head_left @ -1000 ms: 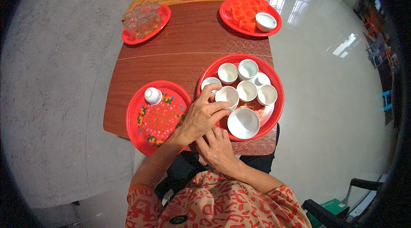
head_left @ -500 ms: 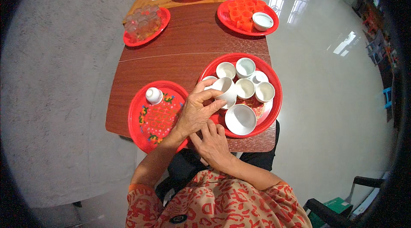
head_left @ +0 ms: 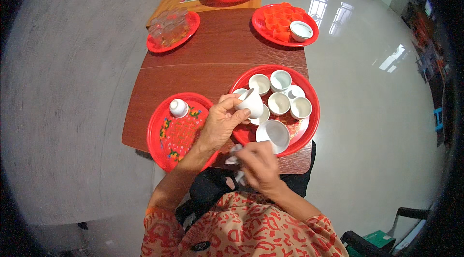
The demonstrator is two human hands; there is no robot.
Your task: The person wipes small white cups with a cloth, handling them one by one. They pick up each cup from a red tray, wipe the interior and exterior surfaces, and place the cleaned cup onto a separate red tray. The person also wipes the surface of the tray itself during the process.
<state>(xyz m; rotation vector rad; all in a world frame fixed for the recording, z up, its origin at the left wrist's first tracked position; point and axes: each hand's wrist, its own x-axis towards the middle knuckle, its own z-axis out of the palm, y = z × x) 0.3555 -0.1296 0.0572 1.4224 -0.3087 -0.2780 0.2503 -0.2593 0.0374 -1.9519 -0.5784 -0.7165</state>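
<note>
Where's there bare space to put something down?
The brown table is bare mid-way, between the far glasses and orange cups and the nearer left tray and right tray. The left tray has room in its middle, beside one white cup. The right tray is crowded: white cups, a bowl, and the left hand holding another cup.

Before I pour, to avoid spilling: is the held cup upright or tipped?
Tipped: the left hand holds the cup with its mouth slanting leftward.

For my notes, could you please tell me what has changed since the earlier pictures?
The left hand has lifted the white cup and tipped it leftward, uncovering another cup below. The right hand has moved rightward from the left wrist; a whitish cloth-like thing now shows beside it. The overturned cup and red trays stayed.
</note>
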